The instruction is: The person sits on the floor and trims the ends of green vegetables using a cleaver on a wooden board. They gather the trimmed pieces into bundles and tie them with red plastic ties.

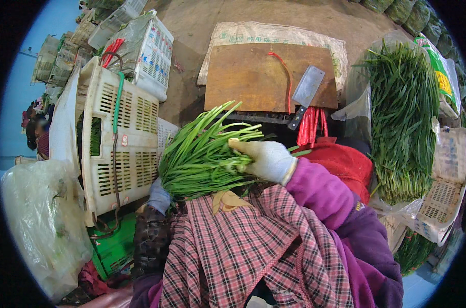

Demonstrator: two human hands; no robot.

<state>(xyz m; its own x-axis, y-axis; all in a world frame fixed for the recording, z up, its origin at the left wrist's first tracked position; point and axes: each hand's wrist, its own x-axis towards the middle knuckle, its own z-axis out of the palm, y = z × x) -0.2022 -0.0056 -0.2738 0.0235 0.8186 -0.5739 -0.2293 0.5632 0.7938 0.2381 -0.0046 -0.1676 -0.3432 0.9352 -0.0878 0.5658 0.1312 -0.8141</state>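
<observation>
A loose bunch of long green leafy stalks (202,158) lies across my lap, its pale stem ends towards the right. My right hand (264,158), in a white glove, is closed around stems at the bunch's right side. My left hand (159,196), in a pale blue glove, is at the lower left of the bunch, its fingers hidden beneath the leaves. Ahead, a wooden board (244,77) carries a cleaver (309,85) with a black handle and a single red tie (287,73). More red ties (312,125) hang at the board's near edge.
A white plastic crate (121,169) with a hooked metal rod stands at my left. On the right, a large stack of green stalks (404,115) rests in clear plastic over another crate (443,192). A green crate (115,246) sits lower left. A person (42,134) is at far left.
</observation>
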